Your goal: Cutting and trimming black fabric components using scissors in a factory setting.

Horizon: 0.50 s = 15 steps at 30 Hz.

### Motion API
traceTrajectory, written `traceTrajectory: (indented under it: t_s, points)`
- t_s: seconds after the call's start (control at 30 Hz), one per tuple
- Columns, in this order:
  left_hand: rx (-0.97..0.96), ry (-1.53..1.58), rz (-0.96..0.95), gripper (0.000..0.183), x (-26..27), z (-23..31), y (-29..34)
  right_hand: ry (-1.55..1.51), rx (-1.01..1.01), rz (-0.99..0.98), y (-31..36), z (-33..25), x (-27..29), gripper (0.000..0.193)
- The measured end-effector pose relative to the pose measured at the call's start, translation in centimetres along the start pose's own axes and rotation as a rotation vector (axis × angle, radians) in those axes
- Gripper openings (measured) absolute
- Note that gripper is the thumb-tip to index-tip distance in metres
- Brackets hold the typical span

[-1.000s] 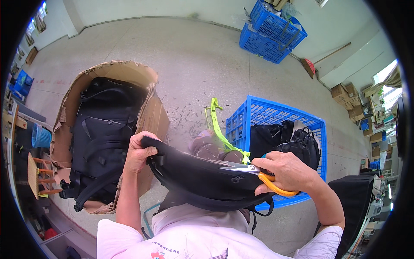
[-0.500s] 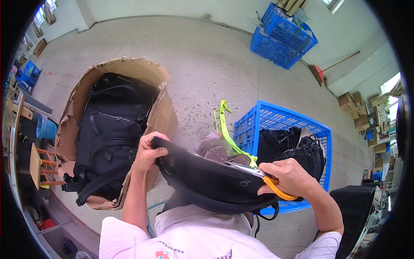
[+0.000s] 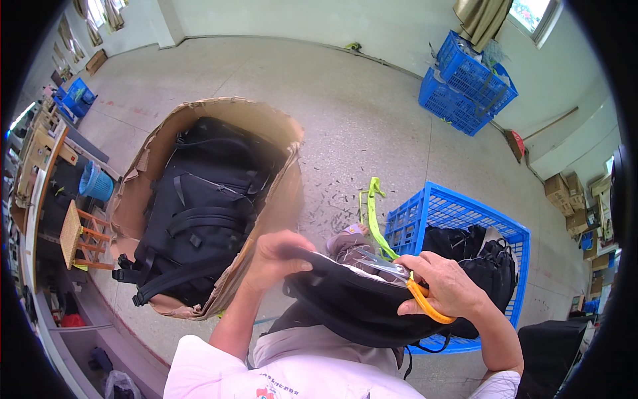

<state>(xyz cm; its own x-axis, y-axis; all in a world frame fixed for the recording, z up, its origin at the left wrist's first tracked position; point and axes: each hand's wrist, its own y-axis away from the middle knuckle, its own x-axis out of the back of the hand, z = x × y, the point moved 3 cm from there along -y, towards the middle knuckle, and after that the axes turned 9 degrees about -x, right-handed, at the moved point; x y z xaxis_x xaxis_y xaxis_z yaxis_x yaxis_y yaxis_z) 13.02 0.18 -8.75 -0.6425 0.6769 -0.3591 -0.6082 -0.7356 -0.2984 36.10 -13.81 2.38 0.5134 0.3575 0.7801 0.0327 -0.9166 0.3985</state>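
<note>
Across my lap lies a black fabric bag with a thin strap hanging from its lower right. My left hand pinches the bag's upper left edge, thumb on the near side. In my right hand is a pair of scissors with orange handles. Their metal blades point left along the bag's top edge and look parted. Whether they touch a thread or the fabric cannot be made out. Part of the right fingers is hidden behind the handles.
A torn cardboard box holding black backpacks stands at left. To the right is a blue crate with black bags; a neon yellow strip hangs beside it. Dark scraps litter the floor. A wooden stool stands far left.
The view has shifted, so the surroundings sit further right and lower. The bag's left end has tilted and its edge turned in my left hand. The scissor blades look wider apart.
</note>
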Motion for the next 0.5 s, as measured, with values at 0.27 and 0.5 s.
traceTrajectory:
  t_s: [0.27,0.5]
  points:
    - [0.012,0.002,-0.016,0.025,-1.3,1.1,0.6,0.034,0.036,-0.021,-1.1,-1.2,-0.4,0.074]
    - [-0.006,0.001,-0.074,0.035,-3.0,0.7,1.2,0.011,0.187,-0.163,-2.8,-3.4,-0.5,0.071]
